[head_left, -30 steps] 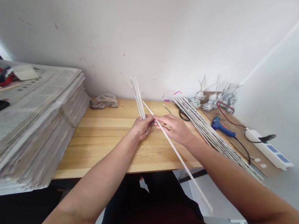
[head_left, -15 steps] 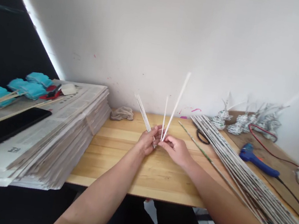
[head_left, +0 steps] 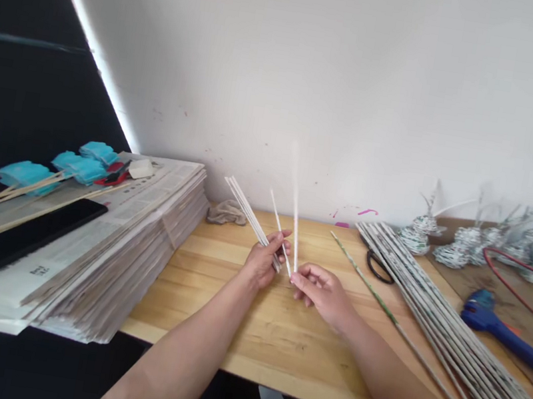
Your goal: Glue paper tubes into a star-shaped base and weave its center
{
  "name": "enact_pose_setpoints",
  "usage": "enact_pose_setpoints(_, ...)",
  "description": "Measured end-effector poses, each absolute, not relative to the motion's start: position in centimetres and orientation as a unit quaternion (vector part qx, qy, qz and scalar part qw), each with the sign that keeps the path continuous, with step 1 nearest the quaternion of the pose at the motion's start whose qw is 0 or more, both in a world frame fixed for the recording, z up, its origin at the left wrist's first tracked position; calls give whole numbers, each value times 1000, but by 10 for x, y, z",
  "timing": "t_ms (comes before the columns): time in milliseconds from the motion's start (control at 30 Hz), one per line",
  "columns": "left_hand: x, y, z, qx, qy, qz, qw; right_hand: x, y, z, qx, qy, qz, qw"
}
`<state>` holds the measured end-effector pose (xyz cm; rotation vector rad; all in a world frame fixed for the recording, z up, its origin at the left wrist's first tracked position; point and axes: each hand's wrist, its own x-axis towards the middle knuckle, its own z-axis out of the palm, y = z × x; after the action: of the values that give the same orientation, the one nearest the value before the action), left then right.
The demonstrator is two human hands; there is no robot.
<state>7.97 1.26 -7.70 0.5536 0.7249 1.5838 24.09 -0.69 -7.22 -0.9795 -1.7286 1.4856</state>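
Note:
My left hand (head_left: 262, 263) is closed around a small bundle of thin white rolled-paper sticks (head_left: 247, 210), which slants up to the left. My right hand (head_left: 320, 293) pinches the low end of a white paper stick (head_left: 295, 221) between thumb and fingers. That stick stands nearly upright, its top smeared by motion. A shorter white length (head_left: 278, 216) runs from the same pinch up past my left fingers, making a narrow V. Whether the V is one bent stick or two pieces, I cannot tell. Both hands are above the wooden table (head_left: 212, 285), close together.
Stacked newspapers (head_left: 163, 210) at left bear a black phone (head_left: 22, 238), blue packets (head_left: 27, 175) and wooden sticks (head_left: 9, 191). At right lie long newspaper rods (head_left: 435, 314), scissors (head_left: 380, 268) and a blue glue gun (head_left: 503, 331). Woven paper figures (head_left: 456, 246) and a rag (head_left: 227, 212) are behind.
The view has shifted left. My right hand has moved slightly away from my left, and the V of paper has swung from leaning right to leaning left. The bundle stays in my left hand.

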Motion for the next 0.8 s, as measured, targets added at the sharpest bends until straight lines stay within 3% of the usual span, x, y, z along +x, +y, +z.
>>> enact_pose_setpoints(200, 76, 14, -73, 191, 331, 697, 607, 244, -8, -67, -347, -634, 568, 394)
enact_pose_setpoints(533, 72, 11, -66, 200, 322, 701, 604, 242, -6, -72, -357, -548, 682, 326)
enact_pose_setpoints(800, 76, 9, -68, 249, 348, 682, 593, 239, -6, -76, -385, -612, 626, 293)
